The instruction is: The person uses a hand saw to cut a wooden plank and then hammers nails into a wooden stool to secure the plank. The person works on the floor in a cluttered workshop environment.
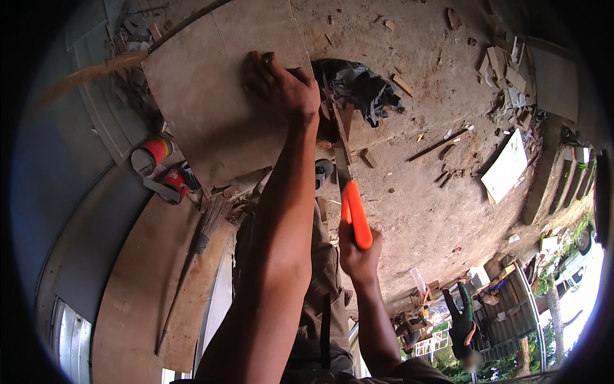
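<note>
My left hand presses down on a plywood sheet, near its right edge, with the fingers apart and slightly bent. A handsaw with an orange handle is gripped in my right hand. Its blade points away from me and runs along the right edge of the sheet, close beside my left wrist. How deep the teeth sit in the wood cannot be made out. Just right of the blade, a crumpled black plastic sheet lies on the ground.
Red cans and a broom are at the left, by a brown board. Wood offcuts and a white panel lie on the dirt floor at the right. Another person is at the lower right.
</note>
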